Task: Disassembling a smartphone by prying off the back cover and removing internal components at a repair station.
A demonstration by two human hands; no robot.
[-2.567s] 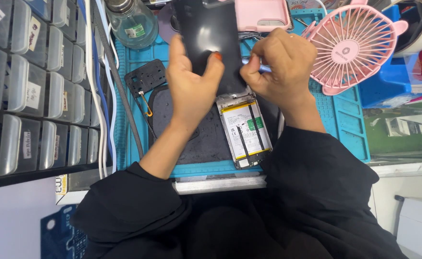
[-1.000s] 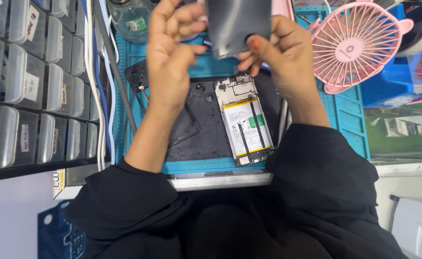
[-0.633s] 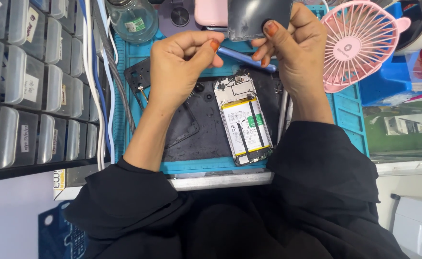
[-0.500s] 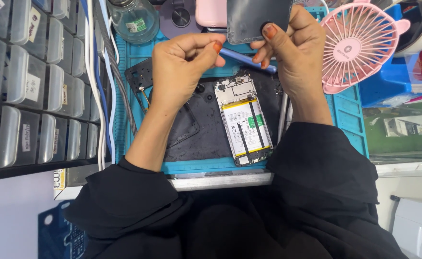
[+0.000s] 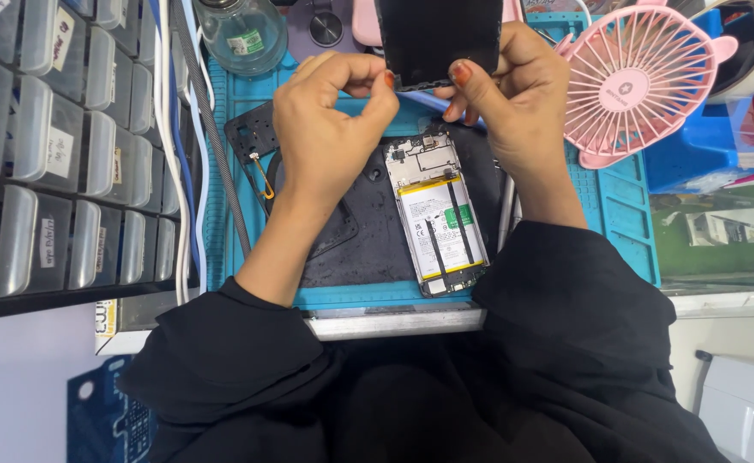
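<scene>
My right hand (image 5: 514, 90) grips the lower edge of a dark phone screen panel (image 5: 437, 39), held upright above the bench. My left hand (image 5: 330, 120) pinches at the panel's lower left corner with thumb and forefinger. Below both hands an opened phone body (image 5: 435, 214) lies flat on a black mat (image 5: 360, 231), its battery and circuit board showing. The top of the panel is cut off by the frame.
The black mat lies on a blue work mat (image 5: 617, 214). A pink desk fan (image 5: 643, 77) stands at the right, a glass bottle (image 5: 244, 34) at the back left. Drawers of small parts (image 5: 60, 154) fill the left side; cables (image 5: 184, 146) hang beside them.
Both hands have lifted the dark panel up and away from the phone body, which now lies uncovered on the mat. The left hand has shifted from the panel's side to its lower corner.
</scene>
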